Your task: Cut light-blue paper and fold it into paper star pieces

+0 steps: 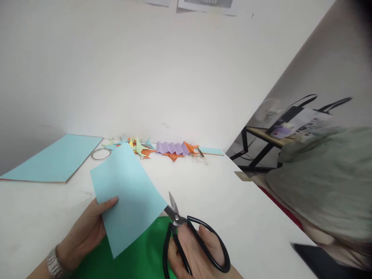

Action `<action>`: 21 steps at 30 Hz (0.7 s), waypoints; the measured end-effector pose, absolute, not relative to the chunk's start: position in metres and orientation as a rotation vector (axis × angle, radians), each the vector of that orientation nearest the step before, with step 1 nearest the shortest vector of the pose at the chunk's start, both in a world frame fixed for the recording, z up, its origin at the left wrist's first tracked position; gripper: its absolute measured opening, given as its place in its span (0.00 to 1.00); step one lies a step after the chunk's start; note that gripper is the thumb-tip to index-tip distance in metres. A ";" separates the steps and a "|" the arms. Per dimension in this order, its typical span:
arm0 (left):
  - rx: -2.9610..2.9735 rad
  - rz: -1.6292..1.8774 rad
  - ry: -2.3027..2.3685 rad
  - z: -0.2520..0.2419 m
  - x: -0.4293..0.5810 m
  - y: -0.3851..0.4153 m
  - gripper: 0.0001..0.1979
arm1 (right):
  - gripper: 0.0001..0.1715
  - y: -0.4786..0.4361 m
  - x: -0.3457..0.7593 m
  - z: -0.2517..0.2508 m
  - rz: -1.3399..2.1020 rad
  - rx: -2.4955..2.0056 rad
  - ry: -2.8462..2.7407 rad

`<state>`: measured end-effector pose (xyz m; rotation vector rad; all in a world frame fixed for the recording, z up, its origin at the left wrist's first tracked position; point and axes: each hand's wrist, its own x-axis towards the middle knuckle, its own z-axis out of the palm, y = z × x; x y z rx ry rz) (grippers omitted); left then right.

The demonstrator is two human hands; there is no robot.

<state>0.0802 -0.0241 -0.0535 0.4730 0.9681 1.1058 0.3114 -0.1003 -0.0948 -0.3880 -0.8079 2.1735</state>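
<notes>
A sheet of light blue paper (130, 197) is raised above the front of the table, tilted. My left hand (90, 224) pinches its left edge, thumb on top and fingers behind. In my right hand (200, 248) are scissors (176, 217) with black looped handles, fingers through the loops. Their blades are parted at the paper's right corner, one blade partly behind it and the other standing clear. No cut line shows in the sheet.
A stack of blue paper (58, 159) lies at the left, beside a tape roll (101, 154). Folded paper shapes (139, 147) and a pleated purple paper (171, 148) line the wall. At the right sits another person (325, 182); bags (308, 120) stand on a shelf behind.
</notes>
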 end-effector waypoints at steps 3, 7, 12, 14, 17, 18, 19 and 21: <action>0.442 1.118 1.024 -0.054 0.080 -0.024 0.20 | 0.37 -0.101 0.304 -0.092 2.065 -0.443 -0.838; 0.351 1.104 1.050 -0.055 0.079 -0.024 0.14 | 0.37 -0.099 0.295 -0.090 1.963 -0.468 -0.835; 0.459 0.988 1.091 -0.052 0.079 -0.023 0.21 | 0.37 -0.097 0.294 -0.096 1.995 -0.459 -0.912; 0.485 0.985 1.091 -0.051 0.079 -0.023 0.22 | 0.37 -0.096 0.294 -0.101 1.982 -0.458 -0.928; 0.491 0.960 1.070 -0.051 0.079 -0.023 0.22 | 0.38 -0.095 0.293 -0.108 1.961 -0.435 -0.931; 0.490 0.950 1.058 -0.051 0.080 -0.023 0.22 | 0.39 -0.095 0.293 -0.109 1.965 -0.427 -0.935; 0.487 0.937 1.045 -0.051 0.080 -0.023 0.22 | 0.39 -0.094 0.293 -0.110 1.973 -0.418 -0.942; 0.468 0.899 1.031 -0.053 0.081 -0.023 0.23 | 0.39 -0.093 0.294 -0.111 1.996 -0.409 -0.956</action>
